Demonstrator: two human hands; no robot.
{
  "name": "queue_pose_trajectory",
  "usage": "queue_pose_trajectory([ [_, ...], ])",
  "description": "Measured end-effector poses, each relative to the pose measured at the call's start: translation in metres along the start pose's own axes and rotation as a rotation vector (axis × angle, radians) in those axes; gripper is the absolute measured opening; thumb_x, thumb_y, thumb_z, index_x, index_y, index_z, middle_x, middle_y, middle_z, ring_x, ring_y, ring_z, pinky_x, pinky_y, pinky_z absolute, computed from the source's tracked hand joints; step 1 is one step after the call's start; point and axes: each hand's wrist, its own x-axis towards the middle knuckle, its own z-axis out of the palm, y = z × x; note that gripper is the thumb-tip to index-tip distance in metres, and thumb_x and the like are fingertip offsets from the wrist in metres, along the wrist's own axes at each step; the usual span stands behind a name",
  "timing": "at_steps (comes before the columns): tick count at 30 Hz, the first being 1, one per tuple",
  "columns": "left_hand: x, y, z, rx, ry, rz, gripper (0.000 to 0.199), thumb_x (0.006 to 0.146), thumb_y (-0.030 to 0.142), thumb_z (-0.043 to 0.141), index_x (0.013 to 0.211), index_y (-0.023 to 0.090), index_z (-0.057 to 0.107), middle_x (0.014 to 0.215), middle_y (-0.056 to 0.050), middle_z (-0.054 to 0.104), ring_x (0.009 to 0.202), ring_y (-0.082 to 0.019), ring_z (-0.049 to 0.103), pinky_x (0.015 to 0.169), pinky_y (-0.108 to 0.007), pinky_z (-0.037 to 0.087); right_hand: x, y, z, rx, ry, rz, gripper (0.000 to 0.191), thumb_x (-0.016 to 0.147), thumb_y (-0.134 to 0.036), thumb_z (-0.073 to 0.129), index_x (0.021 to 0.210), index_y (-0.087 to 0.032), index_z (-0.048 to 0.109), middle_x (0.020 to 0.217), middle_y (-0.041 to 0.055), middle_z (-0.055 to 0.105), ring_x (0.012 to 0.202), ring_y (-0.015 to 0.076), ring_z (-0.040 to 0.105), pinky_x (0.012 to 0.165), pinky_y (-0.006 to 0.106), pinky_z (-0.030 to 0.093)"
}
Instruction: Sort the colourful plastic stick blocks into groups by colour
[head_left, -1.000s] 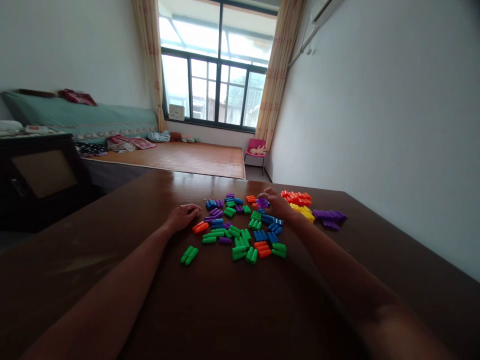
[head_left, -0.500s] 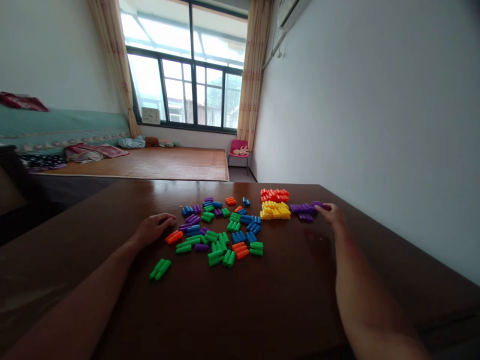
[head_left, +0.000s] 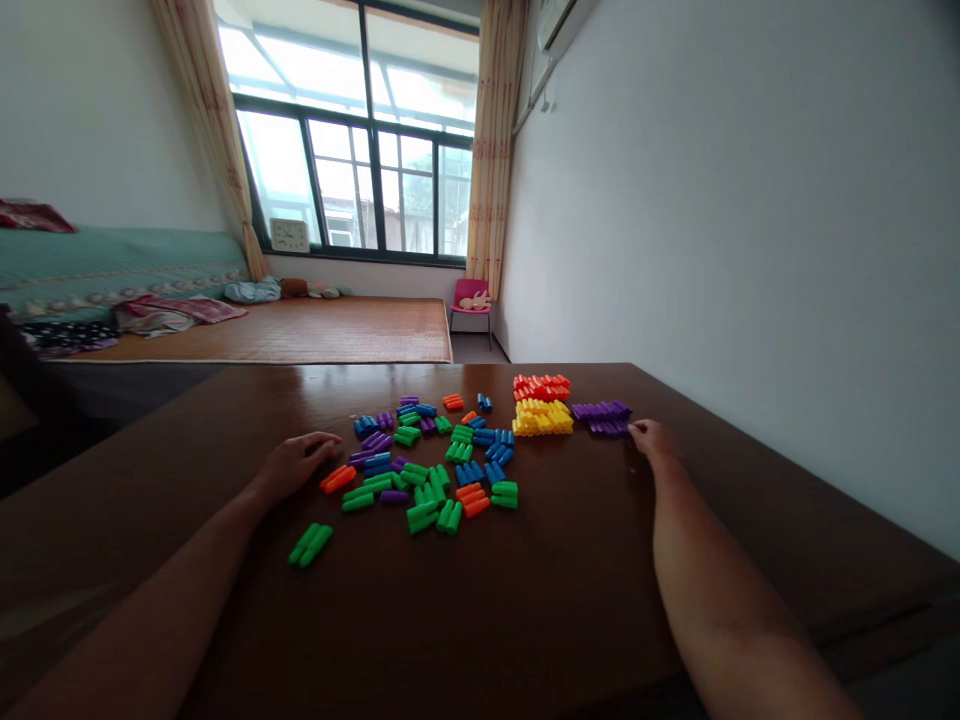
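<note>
My right hand [head_left: 654, 440] is at the right end of the purple toy blocks [head_left: 602, 412], which are lined up in two rows. Its thumb and fingers are pinched at the end of the nearer row, on a purple block there. My left hand [head_left: 301, 462] rests on the table with its fingers stretched out and holds nothing. Close to its fingertips lie an orange block [head_left: 337, 479] and purple blocks [head_left: 376, 442]. The blocks look like short joined tubes.
Yellow blocks [head_left: 543, 418] and red-orange blocks [head_left: 541, 388] form rows left of the purple ones. Loose green blocks [head_left: 430, 490] and blue blocks [head_left: 470, 472] are scattered mid-table. One green piece [head_left: 310, 545] lies apart on the dark table [head_left: 525, 610]. A wall [head_left: 735, 230] stands at right.
My right hand has moved from the farther purple row's end down to the nearer row. The purple rows now sit closer together. My left hand remains resting; the view has shifted slightly.
</note>
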Motion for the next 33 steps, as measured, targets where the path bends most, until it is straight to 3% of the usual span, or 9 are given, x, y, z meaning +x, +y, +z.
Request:
queue_pose_trajectory([
  [3, -0.001, 0.0, 0.001, 0.014, 0.004, 0.007, 0.051, 0.076, 0.058, 0.047, 0.102, 0.023, 0.073, 0.092, -0.002, 0.075, 0.085, -0.023, 0.067, 0.074, -0.028, 0.05, -0.016, -0.014, -0.009, 0.062, 0.028, -0.081, 0.019, 0.085, -0.033, 0.061, 0.094, -0.021, 0.072, 0.095, 0.0087, 0.071, 0.084, 0.0211, 0.068, 0.071, 0.032, 0.054],
  [6, -0.003, 0.003, 0.001, 0.022, 0.004, 0.012, 0.05, 0.079, 0.057, 0.046, 0.103, 0.023, 0.073, 0.098, -0.003, 0.075, 0.089, -0.024, 0.067, 0.077, -0.028, 0.049, -0.032, -0.035, -0.025, 0.162, 0.131, -0.248, 0.024, 0.092, -0.035, 0.057, 0.111, -0.022, 0.064, 0.115, 0.0082, 0.063, 0.098, 0.0182, 0.062, 0.083, 0.035, 0.053],
  [11, -0.007, 0.012, 0.002, 0.037, 0.023, -0.001, 0.044, 0.082, 0.051, 0.045, 0.102, 0.023, 0.073, 0.099, -0.003, 0.075, 0.09, -0.023, 0.068, 0.078, -0.028, 0.049, -0.049, -0.092, -0.043, 0.232, 0.127, -0.455, 0.034, 0.093, -0.038, 0.055, 0.122, -0.02, 0.057, 0.125, 0.0094, 0.057, 0.105, 0.0199, 0.059, 0.088, 0.041, 0.053],
  [16, -0.009, 0.017, 0.005, 0.074, 0.032, -0.014, 0.04, 0.085, 0.046, 0.045, 0.103, 0.024, 0.073, 0.102, -0.005, 0.075, 0.092, -0.024, 0.067, 0.078, -0.029, 0.048, -0.104, -0.188, -0.01, 0.271, 0.003, -0.72, 0.027, 0.092, -0.037, 0.055, 0.115, -0.025, 0.063, 0.12, 0.0056, 0.062, 0.102, 0.019, 0.061, 0.089, 0.034, 0.051],
  [21, -0.011, 0.016, 0.008, 0.057, 0.045, -0.013, 0.037, 0.086, 0.043, 0.047, 0.102, 0.024, 0.074, 0.101, -0.005, 0.075, 0.091, -0.023, 0.067, 0.076, -0.029, 0.047, -0.177, -0.302, 0.032, 0.192, -0.323, -1.322, 0.032, 0.09, -0.026, 0.056, 0.121, -0.025, 0.063, 0.122, 0.0065, 0.064, 0.117, 0.0217, 0.055, 0.098, 0.035, 0.045],
  [23, -0.012, 0.016, 0.008, 0.03, 0.047, -0.012, 0.036, 0.086, 0.042, 0.048, 0.101, 0.024, 0.074, 0.098, -0.004, 0.075, 0.089, -0.023, 0.067, 0.075, -0.029, 0.048, -0.189, -0.342, 0.041, 0.148, -0.345, -1.357, 0.035, 0.09, -0.024, 0.054, 0.124, -0.024, 0.061, 0.125, 0.008, 0.063, 0.12, 0.0225, 0.052, 0.101, 0.037, 0.043],
  [27, -0.016, 0.018, 0.005, 0.003, 0.04, 0.0, 0.034, 0.085, 0.04, 0.05, 0.101, 0.023, 0.075, 0.095, -0.005, 0.076, 0.089, -0.023, 0.067, 0.076, -0.029, 0.049, -0.193, -0.402, 0.056, 0.04, -0.386, -1.263, 0.047, 0.086, -0.014, 0.054, 0.132, -0.022, 0.056, 0.133, 0.0084, 0.06, 0.123, 0.0239, 0.051, 0.103, 0.035, 0.042],
  [29, -0.017, 0.019, 0.005, -0.001, 0.04, 0.0, 0.033, 0.085, 0.039, 0.051, 0.101, 0.023, 0.075, 0.097, -0.005, 0.076, 0.09, -0.023, 0.067, 0.076, -0.03, 0.049, -0.192, -0.419, 0.062, -0.027, -0.458, -1.221, 0.052, 0.082, -0.01, 0.057, 0.132, -0.024, 0.056, 0.132, 0.0069, 0.061, 0.121, 0.0243, 0.053, 0.1, 0.033, 0.044],
  [33, -0.017, 0.019, 0.006, 0.002, 0.046, 0.004, 0.032, 0.086, 0.038, 0.051, 0.1, 0.023, 0.075, 0.098, -0.006, 0.075, 0.09, -0.023, 0.067, 0.075, -0.03, 0.048, -0.19, -0.43, 0.065, -0.07, -0.548, -1.193, 0.041, 0.082, -0.017, 0.06, 0.122, -0.022, 0.065, 0.12, 0.0078, 0.067, 0.108, 0.0245, 0.06, 0.09, 0.031, 0.049],
])
